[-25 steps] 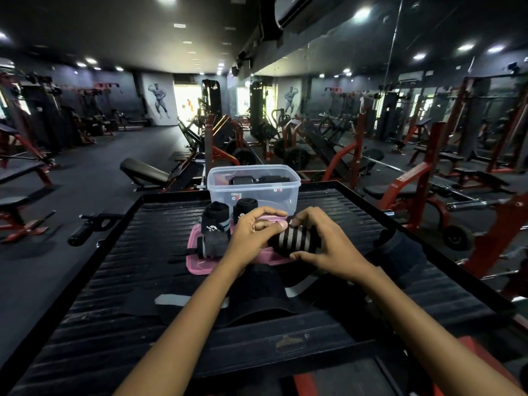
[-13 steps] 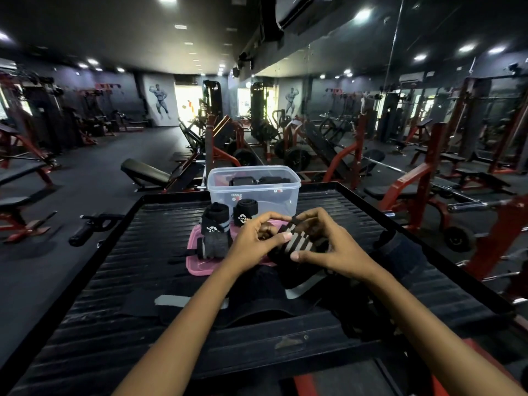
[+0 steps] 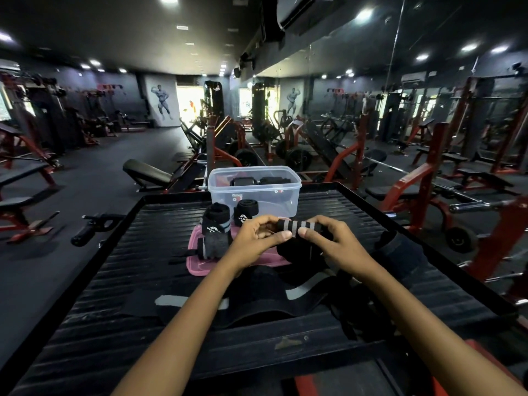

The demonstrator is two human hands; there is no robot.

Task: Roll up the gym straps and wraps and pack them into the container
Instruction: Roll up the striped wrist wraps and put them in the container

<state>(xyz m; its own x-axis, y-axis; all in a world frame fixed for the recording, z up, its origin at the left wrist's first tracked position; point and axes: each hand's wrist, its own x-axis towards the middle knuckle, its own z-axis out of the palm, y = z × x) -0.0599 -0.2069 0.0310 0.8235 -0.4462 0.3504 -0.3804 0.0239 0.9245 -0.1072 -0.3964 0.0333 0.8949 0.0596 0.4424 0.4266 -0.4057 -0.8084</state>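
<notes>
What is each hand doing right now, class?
Left hand: closed, gripping the left end of the striped wrap.
Right hand: closed, gripping the same striped wrap's right end.

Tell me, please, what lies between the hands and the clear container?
In the head view, one rolled black wrap stands between the hands' striped wrap and the clear container.

Not much to read here. The clear container [image 3: 254, 192] carries a small red-and-white sticker on its front wall, print showing mirrored through the plastic, too small to make out. Just in front of the container, two rolled wraps [image 3: 216, 222] [image 3: 246, 212] show white logo lettering, partly turned away and illegible. No numbers or signs come through anywhere else.
</notes>
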